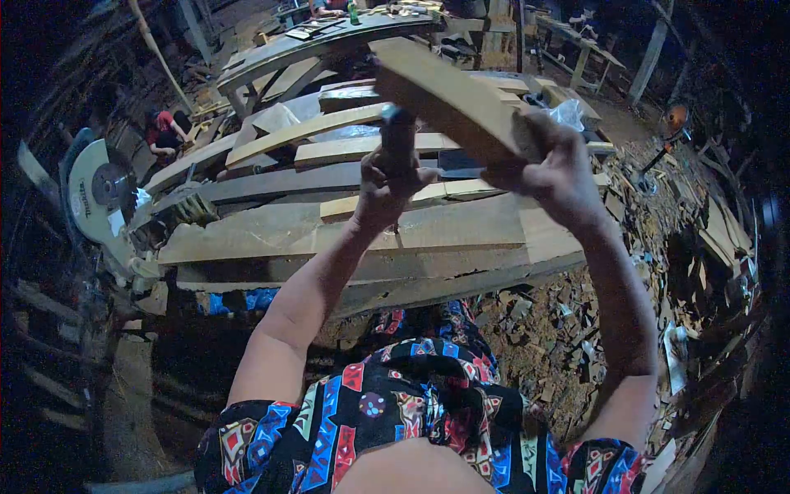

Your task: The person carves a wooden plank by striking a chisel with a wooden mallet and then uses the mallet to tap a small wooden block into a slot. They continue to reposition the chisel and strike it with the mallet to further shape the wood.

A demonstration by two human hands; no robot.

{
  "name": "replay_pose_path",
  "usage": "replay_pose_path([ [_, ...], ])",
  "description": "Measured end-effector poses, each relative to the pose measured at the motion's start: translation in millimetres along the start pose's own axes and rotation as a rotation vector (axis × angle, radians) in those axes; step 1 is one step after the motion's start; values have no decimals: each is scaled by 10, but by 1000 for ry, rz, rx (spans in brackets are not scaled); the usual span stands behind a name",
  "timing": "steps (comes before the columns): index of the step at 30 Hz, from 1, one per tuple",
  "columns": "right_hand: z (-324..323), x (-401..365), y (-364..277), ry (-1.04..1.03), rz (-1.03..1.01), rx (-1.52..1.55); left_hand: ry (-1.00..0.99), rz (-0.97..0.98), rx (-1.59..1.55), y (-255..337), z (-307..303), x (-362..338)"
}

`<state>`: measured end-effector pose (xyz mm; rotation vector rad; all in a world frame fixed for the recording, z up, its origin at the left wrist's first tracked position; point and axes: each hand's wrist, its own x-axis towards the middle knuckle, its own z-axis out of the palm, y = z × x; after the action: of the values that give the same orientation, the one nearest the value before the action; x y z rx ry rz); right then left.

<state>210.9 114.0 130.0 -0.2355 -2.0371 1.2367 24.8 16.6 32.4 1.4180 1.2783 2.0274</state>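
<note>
My right hand [559, 169] is wrapped around the near end of a thick wooden board [448, 90], which is raised above the workbench and slants away to the upper left. My left hand [387, 185] grips a dark, upright cylinder [398, 136] with a pale, shiny top; its exact kind is unclear. The cylinder stands close to the board's left side in this view. Below both hands, several long timber pieces [354, 148] lie across the workbench [346, 239].
A circular saw with a pale guard [95, 193] stands at the left end. Another person [169, 132] crouches at the back left. Behind is a second table [329, 39] with a green bottle [354, 12]. Wood scraps [559, 329] cover the ground at right.
</note>
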Motion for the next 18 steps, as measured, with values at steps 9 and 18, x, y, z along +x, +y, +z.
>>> replay_pose_path([
  [9, 262, -420, 1551, 254, 253, 186, 340, 25, -129, 16, -418, -152],
  [18, 330, -504, 1649, 367, 280, 188, 496, 37, -58, 275, -365, -156],
])
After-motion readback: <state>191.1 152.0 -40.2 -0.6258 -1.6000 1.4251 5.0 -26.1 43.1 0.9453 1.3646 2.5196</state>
